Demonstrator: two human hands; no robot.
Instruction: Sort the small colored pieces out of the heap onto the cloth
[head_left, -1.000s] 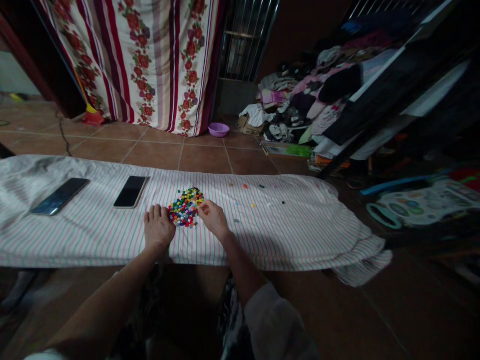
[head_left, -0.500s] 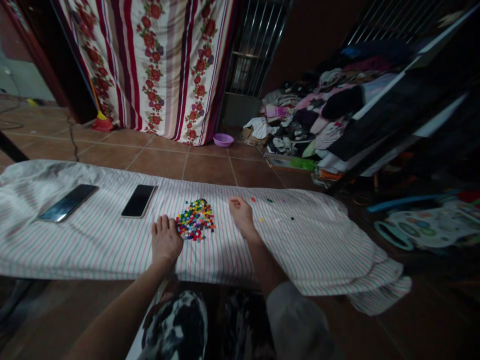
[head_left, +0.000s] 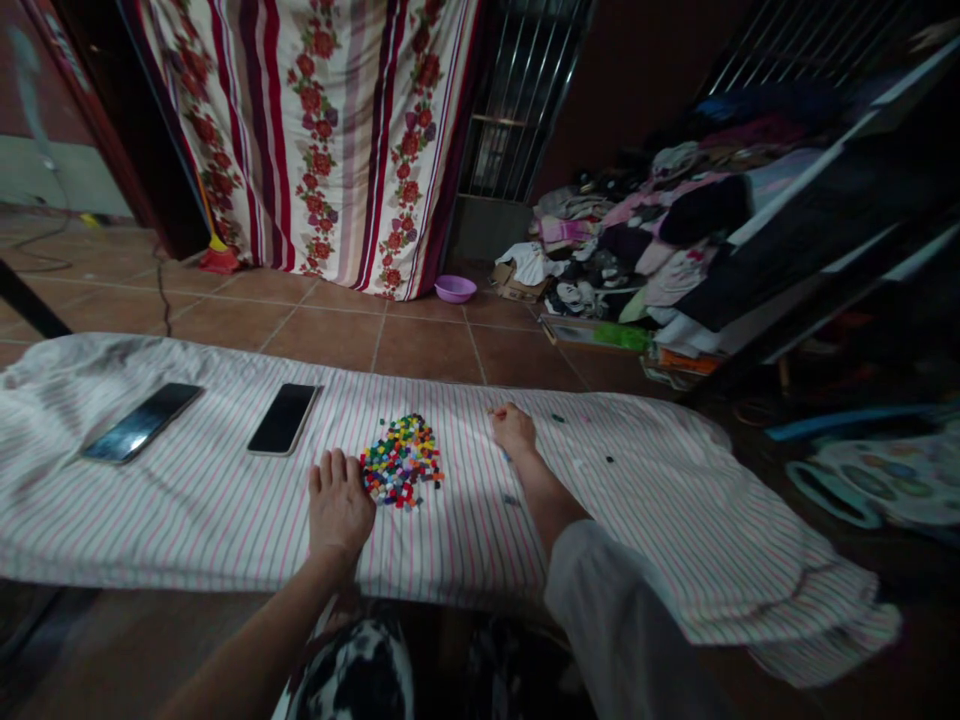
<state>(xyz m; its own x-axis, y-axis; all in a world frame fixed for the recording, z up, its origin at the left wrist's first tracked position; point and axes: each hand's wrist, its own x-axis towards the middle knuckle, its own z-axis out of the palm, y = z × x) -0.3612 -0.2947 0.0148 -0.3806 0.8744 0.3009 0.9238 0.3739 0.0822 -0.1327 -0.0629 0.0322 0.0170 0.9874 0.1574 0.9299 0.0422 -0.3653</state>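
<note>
A pile of small multicoloured cubes [head_left: 405,462] lies on the striped cloth [head_left: 262,520]. My left hand [head_left: 341,500] rests flat at the left edge of the pile, its fingers stretched out and holding nothing. To the right of the pile, my right hand [head_left: 515,430] is closed in a pinch just over the cloth. A tiny thing may be at its fingertips, too small to name. A few separate pieces lie around that hand: a dark green one [head_left: 557,418], a black one [head_left: 610,460] and a grey one [head_left: 511,500]. The hand and wrist hide some cloth.
Two phones, a dark one [head_left: 142,423] and a light-edged one [head_left: 283,420], lie on the cloth to the left. Beyond, on the tiled floor, are a purple basin [head_left: 455,290], a floral curtain [head_left: 337,150] and a heap of clothes [head_left: 637,230].
My right hand has shifted to the right, over where an orange and a yellow piece showed. The grey piece has come into sight. My left hand stays beside the pile; the view has tilted slightly.
</note>
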